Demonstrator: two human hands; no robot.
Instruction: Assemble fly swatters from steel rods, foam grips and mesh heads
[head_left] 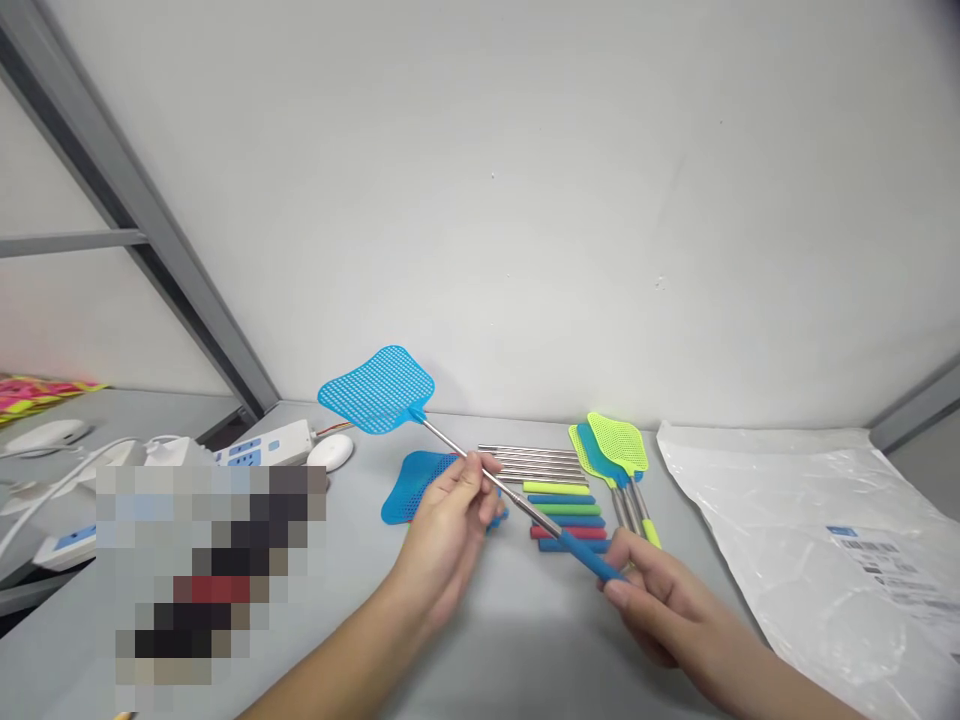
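A blue fly swatter is held slantwise above the table, its mesh head up to the left. My left hand pinches its metal telescopic shaft, and my right hand grips the end of its blue handle. Behind my left hand lie loose blue swatter heads, partly hidden. Several bare metal rods lie side by side near the wall. In front of them sits a row of coloured handle sleeves in yellow, blue, green and red. Beyond my right hand rest several swatters with yellow and blue heads.
A white plastic mailing bag with a label covers the right side. At left are white power strips with cables, a round white device and a pixelated area. A grey wall and metal frame stand behind.
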